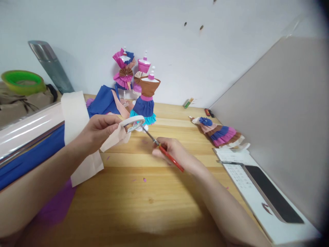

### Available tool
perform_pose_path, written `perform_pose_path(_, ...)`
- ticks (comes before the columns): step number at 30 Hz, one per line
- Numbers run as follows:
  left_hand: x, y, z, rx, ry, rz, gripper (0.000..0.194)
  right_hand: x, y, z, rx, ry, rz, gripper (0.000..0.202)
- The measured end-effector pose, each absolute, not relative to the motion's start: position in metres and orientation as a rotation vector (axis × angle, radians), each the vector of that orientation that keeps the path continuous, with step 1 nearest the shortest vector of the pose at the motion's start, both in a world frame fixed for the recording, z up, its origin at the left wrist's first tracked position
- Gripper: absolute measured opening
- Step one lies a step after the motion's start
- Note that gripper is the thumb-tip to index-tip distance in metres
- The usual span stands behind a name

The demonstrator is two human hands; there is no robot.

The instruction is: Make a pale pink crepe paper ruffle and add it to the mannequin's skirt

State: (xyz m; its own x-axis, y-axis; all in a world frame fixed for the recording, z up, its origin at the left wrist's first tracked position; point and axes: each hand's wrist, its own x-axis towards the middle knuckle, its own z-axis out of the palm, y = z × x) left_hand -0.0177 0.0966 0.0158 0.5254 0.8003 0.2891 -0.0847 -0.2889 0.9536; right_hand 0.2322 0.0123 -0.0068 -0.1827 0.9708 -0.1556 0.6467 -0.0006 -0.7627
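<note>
My left hand [101, 132] pinches a roll of white tape [132, 120] and a cream strip of crepe paper [115, 139] that hangs below it. In my right hand [171, 151] is a pair of red-handled scissors [171, 157], its tip pointing up and left at the tape roll. I cannot tell whether the blades touch the tape. Just behind stands a small dress form [147, 89] in a brown top and a blue and turquoise ruffled skirt.
Two more dress forms [124, 68] stand by the wall, near blue crepe paper [105, 99]. A dressed form [218, 132] lies at right, close to a phone [273, 193]. At left are paper rolls [33, 127], a bottle [51, 65] and green tape [23, 81].
</note>
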Motion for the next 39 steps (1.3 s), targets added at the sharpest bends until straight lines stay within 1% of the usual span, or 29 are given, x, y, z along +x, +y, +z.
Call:
perform_pose_path(2,-0.019,0.098,0.016,1.573,0.633,0.964,0.035,0.242,0.013,-0.001,-1.801,-2.188,0.849,0.028)
perform_pose_path(5,-0.021,0.098,0.018,1.440,0.652,0.964,0.030,0.253,0.011,-0.002,-1.870,-2.469,0.730,0.032)
perform_pose_path(7,-0.022,0.098,0.021,1.371,0.652,0.986,0.027,0.255,0.009,-0.008,-1.826,-2.515,0.711,0.035)
perform_pose_path(10,-0.022,0.097,0.023,1.333,0.645,1.013,0.025,0.257,0.009,-0.014,-1.712,-2.516,0.798,0.040)
perform_pose_path(12,-0.022,0.096,0.024,1.339,0.643,0.998,0.028,0.259,0.009,-0.012,-1.683,-2.514,0.847,0.045)
perform_pose_path(14,-0.020,0.093,0.024,1.374,0.659,0.964,0.032,0.260,0.010,-0.006,-1.744,-2.512,0.805,0.050)
perform_pose_path(16,-0.018,0.090,0.022,1.468,0.664,0.925,0.035,0.259,0.011,0.000,-1.920,-2.455,0.632,0.045)
perform_pose_path(18,-0.015,0.087,0.019,1.618,0.647,0.882,0.036,0.255,0.010,0.006,-2.057,-2.319,0.413,0.028)
perform_pose_path(19,-0.013,0.086,0.018,1.703,0.631,0.863,0.036,0.251,0.008,0.009,-2.037,-2.236,0.372,0.021)
perform_pose_path(21,-0.009,0.082,0.016,1.866,0.625,0.816,0.033,0.243,0.003,0.014,-1.812,-2.070,0.499,0.018)
perform_pose_path(24,-0.003,0.076,0.012,2.116,0.678,0.765,0.025,0.228,-0.008,0.020,-1.396,-1.807,0.879,0.029)
perform_pose_path(27,0.002,0.071,0.003,2.366,0.661,0.748,0.027,0.214,-0.019,0.019,-1.299,-1.748,1.049,0.037)
perform_pose_path(29,0.004,0.070,-0.006,2.491,0.612,0.755,0.034,0.204,-0.023,0.015,-1.368,-1.814,1.010,0.032)
perform_pose_path(33,0.006,0.069,-0.021,2.603,0.557,0.835,0.045,0.195,-0.023,0.005,-1.541,-1.919,0.725,0.012)
perform_pose_path(34,0.006,0.069,-0.021,2.599,0.548,0.822,0.046,0.195,-0.022,0.003,-1.566,-1.917,0.668,0.013)
perform_pose_path(36,0.006,0.069,-0.018,2.563,0.548,0.728,0.041,0.199,-0.018,0.002,-1.592,-1.876,0.616,0.017)
perform_pose_path(39,0.007,0.070,-0.011,2.474,0.575,0.628,0.029,0.206,-0.013,0.003,-1.589,-1.754,0.679,0.012)
